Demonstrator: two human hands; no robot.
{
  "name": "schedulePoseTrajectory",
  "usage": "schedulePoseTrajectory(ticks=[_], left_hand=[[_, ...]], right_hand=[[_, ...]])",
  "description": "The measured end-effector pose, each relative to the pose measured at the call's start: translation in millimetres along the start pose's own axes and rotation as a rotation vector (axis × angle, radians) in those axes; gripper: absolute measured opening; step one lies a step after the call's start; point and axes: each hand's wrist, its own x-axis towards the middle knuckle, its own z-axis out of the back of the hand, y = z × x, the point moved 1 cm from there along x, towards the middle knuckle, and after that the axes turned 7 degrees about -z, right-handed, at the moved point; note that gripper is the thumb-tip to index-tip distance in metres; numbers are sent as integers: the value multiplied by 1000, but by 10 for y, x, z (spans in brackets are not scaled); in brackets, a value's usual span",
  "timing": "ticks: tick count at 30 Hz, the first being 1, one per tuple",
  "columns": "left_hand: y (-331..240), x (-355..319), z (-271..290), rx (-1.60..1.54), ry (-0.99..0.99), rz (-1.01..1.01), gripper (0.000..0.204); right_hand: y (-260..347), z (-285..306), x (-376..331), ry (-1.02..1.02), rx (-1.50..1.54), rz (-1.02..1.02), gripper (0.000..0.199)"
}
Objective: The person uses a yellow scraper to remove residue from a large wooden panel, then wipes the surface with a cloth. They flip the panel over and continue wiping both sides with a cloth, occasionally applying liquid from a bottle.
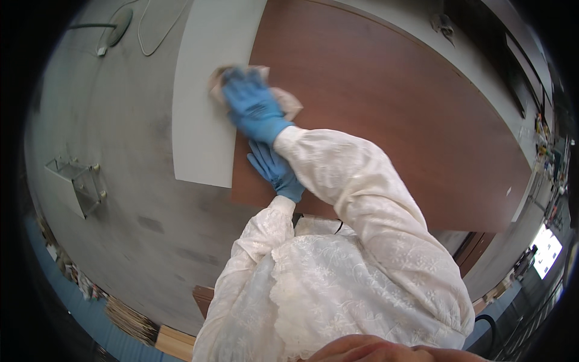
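A wide reddish-brown board (386,108) lies in front of me, with a white panel (202,133) along its left side. My right hand (253,105), in a blue glove, presses a crumpled beige cloth (288,101) down where the two surfaces meet. Its fingers are smeared by motion and rest over the cloth, which sticks out around them. Just below, partly covered by the right forearm, my left hand (276,172) wears a matching glove. It rests on the brown board near its front left corner, fingers stretched out, with nothing in it.
On the grey floor at left stands a small wheeled metal frame (78,184). A round base with a cable (120,27) sits at the upper left. Stacked flat sheets (129,318) lie at the lower left. A dark, long object (488,48) runs along the upper right, beyond the board.
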Motion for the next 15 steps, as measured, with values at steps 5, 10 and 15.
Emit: schedulePoseTrajectory(ticks=[5, 10, 15], left_hand=[[503, -13, 542, -465, 169, 34, 29], [1081, -22, 1026, -226, 50, 12, 26], [1278, -206, 1178, -115, 39, 118, 29]], right_hand=[[215, -169, -172, -130, 284, 287, 57], [-59, 182, -347, -102, 169, 183, 46], [-1650, 712, 265, -563, -65, -47, 23]])
